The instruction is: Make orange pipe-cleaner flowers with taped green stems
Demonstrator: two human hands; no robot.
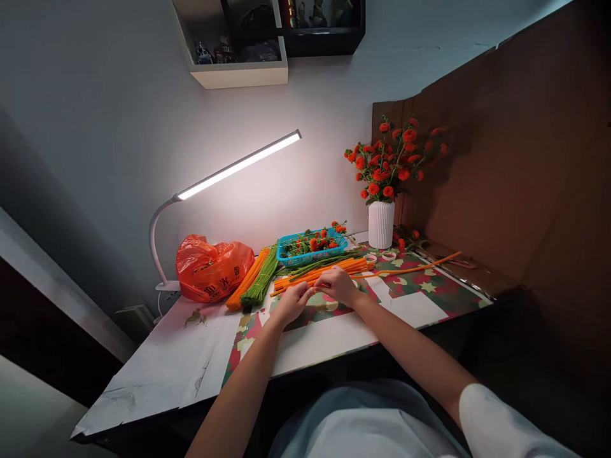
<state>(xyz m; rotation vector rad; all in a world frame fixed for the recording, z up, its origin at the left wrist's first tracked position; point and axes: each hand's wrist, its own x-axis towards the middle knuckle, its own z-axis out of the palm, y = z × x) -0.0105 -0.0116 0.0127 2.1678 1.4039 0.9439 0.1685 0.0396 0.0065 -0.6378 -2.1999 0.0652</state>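
Note:
Over the front of the table, my left hand (292,303) and my right hand (340,286) meet with fingertips pinched together. Between them is a bit of an orange pipe cleaner (405,272), whose long free length seems to run out to the right past my right hand; the fingers mostly hide the held part. Just behind my hands lies a loose pile of orange pipe cleaners (296,278). Bundles of green pipe cleaners (261,280) and orange pipe cleaners (245,280) lie to the left.
A blue basket (312,256) holds orange flowers with green stems. Left of it sits an orange plastic bag (210,270) beside a lit clamp lamp (238,166). A white vase (381,226) of orange flowers stands at back right, near a cardboard wall (506,165). Tape rolls (389,256) lie nearby.

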